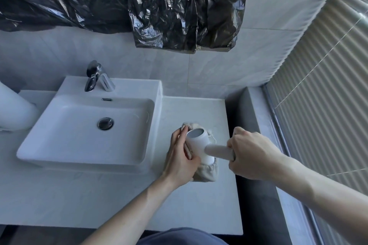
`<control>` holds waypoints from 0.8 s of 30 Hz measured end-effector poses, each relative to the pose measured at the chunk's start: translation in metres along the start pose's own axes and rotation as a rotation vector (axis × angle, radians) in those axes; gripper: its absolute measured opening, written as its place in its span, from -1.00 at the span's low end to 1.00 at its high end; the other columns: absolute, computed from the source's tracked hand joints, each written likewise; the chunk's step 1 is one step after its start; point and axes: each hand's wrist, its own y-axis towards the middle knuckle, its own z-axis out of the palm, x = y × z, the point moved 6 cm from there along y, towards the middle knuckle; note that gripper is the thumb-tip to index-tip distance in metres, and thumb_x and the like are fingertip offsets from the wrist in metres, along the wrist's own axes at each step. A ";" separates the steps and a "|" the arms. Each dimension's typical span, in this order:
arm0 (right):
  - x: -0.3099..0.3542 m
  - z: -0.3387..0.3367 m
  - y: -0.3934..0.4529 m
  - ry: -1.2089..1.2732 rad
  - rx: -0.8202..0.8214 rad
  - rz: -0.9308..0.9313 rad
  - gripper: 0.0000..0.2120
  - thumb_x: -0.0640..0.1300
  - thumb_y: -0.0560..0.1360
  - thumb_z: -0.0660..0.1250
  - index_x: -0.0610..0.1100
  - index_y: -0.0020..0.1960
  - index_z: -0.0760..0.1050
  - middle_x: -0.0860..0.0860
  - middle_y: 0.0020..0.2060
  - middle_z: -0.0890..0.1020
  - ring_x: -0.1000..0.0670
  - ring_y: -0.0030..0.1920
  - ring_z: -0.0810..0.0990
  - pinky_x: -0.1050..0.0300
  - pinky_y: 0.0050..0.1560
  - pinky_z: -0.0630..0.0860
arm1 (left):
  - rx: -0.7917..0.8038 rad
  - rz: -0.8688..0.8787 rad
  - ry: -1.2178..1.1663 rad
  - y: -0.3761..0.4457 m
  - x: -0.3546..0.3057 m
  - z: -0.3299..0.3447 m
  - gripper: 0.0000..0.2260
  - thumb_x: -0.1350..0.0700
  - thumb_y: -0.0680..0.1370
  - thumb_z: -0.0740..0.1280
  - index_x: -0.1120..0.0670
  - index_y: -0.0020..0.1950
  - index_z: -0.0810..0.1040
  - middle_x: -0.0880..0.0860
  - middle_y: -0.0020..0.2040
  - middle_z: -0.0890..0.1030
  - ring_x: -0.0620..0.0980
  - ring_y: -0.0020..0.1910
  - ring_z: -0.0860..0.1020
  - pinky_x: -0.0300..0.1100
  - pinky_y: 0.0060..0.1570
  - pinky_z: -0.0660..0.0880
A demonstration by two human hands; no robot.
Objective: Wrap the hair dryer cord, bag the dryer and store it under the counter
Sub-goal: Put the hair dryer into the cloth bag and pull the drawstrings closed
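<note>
At far left, a white cylindrical object (14, 107) stood on the tabletop (59, 205), partly cut off by the frame edge. Right of it sat a white rectangular basin (59, 93) with a chrome faucet (95, 77) at its far rim and a round chrome drain (105, 123) in its bowl. Above, crumpled black plastic sheeting (139, 2) hung against the pale tiled wall (199, 65). Right of the basin, on the near-right part of the tabletop, lay a beige drawstring bag (207, 173) with its mouth gathered open. Left hand (181, 157): grip closed on the bag's left edge, fingers also touching the dryer barrel. White hair dryer (199, 145): barrel partly seated in the bag mouth, its round end facing up and far, handle projecting to the right. Right hand (251, 153): grip clamped around the handle. Cord: hidden, position could not be told. At near centre, a patch of blue-grey clothing (183, 236) showed at the frame bottom. At far right, pale slatted blinds (322, 105) covered the window beside a grey ledge (251, 125).
</note>
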 end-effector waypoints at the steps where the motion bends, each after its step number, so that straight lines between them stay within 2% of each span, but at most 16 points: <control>1: 0.001 -0.004 0.000 -0.025 0.021 -0.002 -0.87 -0.10 0.42 0.29 -0.06 -0.07 0.57 0.00 -0.02 0.47 -0.06 -0.30 0.46 0.13 -0.36 0.37 | 0.009 0.017 0.006 0.001 0.000 -0.001 -0.21 0.38 0.51 0.43 0.10 0.71 0.26 -0.15 0.53 0.31 -0.55 -0.02 0.48 -0.62 0.12 0.34; 2: 0.004 -0.009 0.000 -0.043 0.046 -0.011 -0.98 -0.12 0.41 0.30 -0.05 -0.17 0.50 -0.01 -0.03 0.47 -0.04 -0.33 0.42 0.14 -0.39 0.31 | 0.019 0.028 0.016 0.003 0.000 -0.002 -0.22 0.37 0.51 0.43 0.09 0.71 0.28 -0.15 0.54 0.32 -0.60 0.00 0.46 -0.60 0.17 0.35; 4: 0.013 -0.014 -0.002 -0.069 0.090 -0.048 -0.80 -0.17 0.42 0.29 -0.02 -0.30 0.31 -0.05 -0.02 0.49 -0.06 -0.31 0.43 0.14 -0.37 0.33 | 0.057 0.049 0.074 0.004 -0.004 -0.006 -0.22 0.33 0.50 0.41 0.04 0.71 0.30 -0.19 0.59 0.32 -0.65 0.12 0.42 -0.46 0.33 0.40; 6: 0.022 -0.013 -0.002 -0.119 0.132 -0.064 -0.74 -0.19 0.46 0.30 -0.02 -0.30 0.25 -0.09 0.00 0.49 -0.11 -0.21 0.47 0.11 -0.28 0.39 | 0.144 0.080 0.150 0.003 -0.014 -0.006 -0.19 0.32 0.48 0.37 0.01 0.73 0.28 -0.24 0.62 0.29 -0.67 0.31 0.32 -0.39 0.48 0.34; 8: 0.030 -0.006 0.002 -0.154 0.143 -0.088 -0.88 -0.18 0.48 0.32 -0.09 -0.15 0.37 -0.10 0.00 0.48 -0.12 -0.17 0.47 0.09 -0.22 0.42 | 0.241 0.117 0.219 0.001 -0.029 -0.003 -0.18 0.32 0.48 0.35 -0.01 0.74 0.27 -0.28 0.63 0.28 -0.59 0.44 0.30 -0.47 0.47 0.27; 9: 0.031 0.001 0.007 -0.146 0.160 -0.082 -0.89 -0.16 0.49 0.32 -0.11 -0.01 0.44 -0.08 -0.01 0.47 -0.11 -0.19 0.47 0.10 -0.23 0.42 | 0.281 0.132 0.247 -0.001 -0.036 -0.001 -0.18 0.30 0.48 0.35 -0.03 0.73 0.27 -0.28 0.64 0.29 -0.47 0.50 0.33 -0.43 0.48 0.29; 11: 0.030 0.010 0.015 -0.121 0.180 -0.054 -0.65 -0.14 0.49 0.33 -0.13 0.26 0.44 -0.02 -0.06 0.47 -0.05 -0.24 0.47 0.15 -0.29 0.39 | 0.326 0.140 0.248 -0.003 -0.044 0.006 -0.19 0.26 0.47 0.35 -0.05 0.73 0.29 -0.26 0.64 0.30 -0.26 0.56 0.35 -0.30 0.53 0.32; 12: 0.029 0.012 0.018 -0.098 0.183 -0.045 -0.64 -0.13 0.48 0.33 -0.11 0.27 0.42 0.00 -0.12 0.46 -0.05 -0.24 0.47 0.16 -0.31 0.38 | 0.325 0.127 0.223 -0.002 -0.044 0.008 -0.19 0.25 0.47 0.36 -0.03 0.73 0.28 -0.23 0.65 0.31 -0.23 0.59 0.33 -0.28 0.56 0.29; 14: 0.027 0.011 0.023 -0.046 0.184 -0.022 -0.76 -0.12 0.45 0.35 -0.10 0.07 0.38 0.03 -0.22 0.45 -0.02 -0.29 0.49 0.15 -0.33 0.40 | 0.297 0.070 0.154 0.000 -0.040 0.008 -0.19 0.25 0.49 0.40 0.01 0.73 0.26 -0.17 0.67 0.29 -0.19 0.65 0.27 -0.28 0.60 0.20; 16: 0.025 0.009 0.027 -0.007 0.211 -0.023 -0.80 -0.11 0.45 0.38 -0.12 -0.09 0.36 0.01 -0.27 0.54 0.04 -0.41 0.48 0.16 -0.41 0.42 | 0.274 0.019 0.094 0.001 -0.034 0.010 -0.18 0.23 0.50 0.42 0.02 0.74 0.24 -0.15 0.68 0.28 -0.15 0.67 0.26 -0.21 0.64 0.21; 19: 0.029 0.010 0.033 0.078 0.302 -0.052 -0.88 -0.10 0.48 0.41 -0.09 -0.05 0.50 -0.06 -0.14 0.71 -0.02 -0.42 0.62 0.19 -0.40 0.53 | 0.280 -0.015 0.038 0.000 -0.031 0.014 -0.14 0.14 0.48 0.44 0.00 0.76 0.21 -0.22 0.67 0.26 -0.15 0.66 0.30 -0.05 0.62 0.33; 22: 0.027 0.018 0.043 0.199 0.324 0.022 -0.94 -0.12 0.49 0.34 -0.10 -0.12 0.49 -0.03 -0.29 0.62 -0.05 -0.38 0.66 0.20 -0.39 0.53 | 0.289 -0.025 0.002 -0.001 -0.034 0.016 -0.13 0.12 0.48 0.46 -0.04 0.76 0.20 -0.26 0.66 0.25 -0.14 0.64 0.33 0.01 0.59 0.38; 24: 0.027 0.026 0.048 0.278 0.356 0.050 -0.89 -0.13 0.50 0.26 -0.14 -0.05 0.53 -0.06 -0.24 0.66 -0.06 -0.28 0.75 0.20 -0.32 0.57 | 0.295 -0.022 0.008 -0.002 -0.031 0.015 -0.14 0.08 0.48 0.47 -0.07 0.75 0.20 -0.28 0.65 0.26 -0.16 0.62 0.35 0.02 0.58 0.40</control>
